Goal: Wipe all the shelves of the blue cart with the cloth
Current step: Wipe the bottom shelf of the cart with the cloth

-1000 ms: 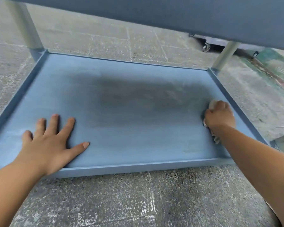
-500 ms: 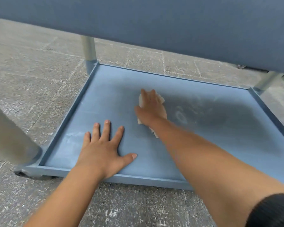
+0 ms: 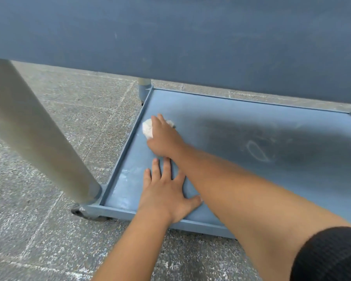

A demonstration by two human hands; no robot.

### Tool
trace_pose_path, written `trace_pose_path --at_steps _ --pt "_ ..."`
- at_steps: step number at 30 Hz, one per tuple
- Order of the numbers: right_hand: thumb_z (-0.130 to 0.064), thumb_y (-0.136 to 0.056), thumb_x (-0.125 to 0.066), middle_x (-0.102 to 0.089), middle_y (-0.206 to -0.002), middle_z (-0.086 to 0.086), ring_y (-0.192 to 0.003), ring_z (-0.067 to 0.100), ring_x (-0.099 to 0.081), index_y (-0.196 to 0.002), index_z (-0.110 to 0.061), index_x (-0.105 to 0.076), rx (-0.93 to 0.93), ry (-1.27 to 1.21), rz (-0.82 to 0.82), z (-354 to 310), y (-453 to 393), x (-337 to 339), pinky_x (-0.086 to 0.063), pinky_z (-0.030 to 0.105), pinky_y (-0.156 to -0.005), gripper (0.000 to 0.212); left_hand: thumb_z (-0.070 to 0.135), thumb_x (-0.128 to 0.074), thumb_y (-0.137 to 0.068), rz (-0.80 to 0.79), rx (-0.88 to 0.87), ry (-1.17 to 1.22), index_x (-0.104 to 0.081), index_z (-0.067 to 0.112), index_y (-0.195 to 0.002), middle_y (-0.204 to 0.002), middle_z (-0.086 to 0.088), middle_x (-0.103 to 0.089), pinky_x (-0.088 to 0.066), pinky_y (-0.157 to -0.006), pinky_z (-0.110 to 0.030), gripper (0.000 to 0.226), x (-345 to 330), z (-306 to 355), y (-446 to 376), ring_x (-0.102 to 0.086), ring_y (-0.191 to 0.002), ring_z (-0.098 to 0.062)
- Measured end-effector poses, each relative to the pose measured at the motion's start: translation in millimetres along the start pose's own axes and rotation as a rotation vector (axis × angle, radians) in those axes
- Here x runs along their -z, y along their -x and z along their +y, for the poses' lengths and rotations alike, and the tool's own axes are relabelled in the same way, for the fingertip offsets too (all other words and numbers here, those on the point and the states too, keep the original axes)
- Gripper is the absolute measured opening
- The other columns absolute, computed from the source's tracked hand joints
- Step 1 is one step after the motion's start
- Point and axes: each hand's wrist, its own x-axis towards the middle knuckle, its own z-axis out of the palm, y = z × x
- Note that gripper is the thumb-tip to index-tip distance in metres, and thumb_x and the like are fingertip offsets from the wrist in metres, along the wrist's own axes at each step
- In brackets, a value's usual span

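Now cloth [image 3: 148,128] under right hand [image 3: 163,136].

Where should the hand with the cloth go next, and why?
Probably toward the near left corner: the right hand presses the cloth by the shelf's left rim, and pale dusty smears show beside the resting left hand.
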Motion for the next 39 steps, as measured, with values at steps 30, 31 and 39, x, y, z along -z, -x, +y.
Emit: trace_pose_path --at_steps 30,31,39 --pt "-0.035 -0.096 -0.052 -0.046 -0.148 0.004 -0.132 0.028 -0.045 -0.142 -0.026 -0.046 0.117 0.239 0.007 54.8 -17.7 22.1 -0.042 0.044 -0.103 0.047 0.065 -0.024 -0.093 -0.063 -0.324 0.015 -0.005 0.045 -0.151 -0.163 0.005 0.013 0.008 -0.118 -0.040 0.064 -3.3 -4.2 0.0 0.016 -0.147 -0.016" --pt "-0.035 -0.097 -0.052 -0.046 -0.146 0.006 -0.131 0.030 -0.046 -0.142 -0.026 -0.046 0.034 0.250 0.020 75.2 -18.4 34.0 -0.042 0.045 -0.102 0.046 0.066 -0.023 -0.092 -0.070 -0.311 0.010 -0.003 0.047 -0.150 -0.163 0.006 0.015 0.010 -0.117 -0.040 0.064 -3.0 -4.8 -0.5 0.017 -0.147 -0.016" --pt "-0.040 -0.101 -0.038 -0.053 -0.133 0.020 -0.120 0.041 -0.053 -0.126 -0.021 -0.051 -0.523 0.355 0.188 295.4 113.5 155.9 -0.045 0.047 -0.097 0.035 0.073 -0.014 -0.088 -0.071 -0.283 -0.035 0.008 0.057 -0.145 -0.158 0.011 0.025 0.012 -0.116 -0.035 0.063 -0.1 -8.0 0.8 0.025 -0.145 -0.011"
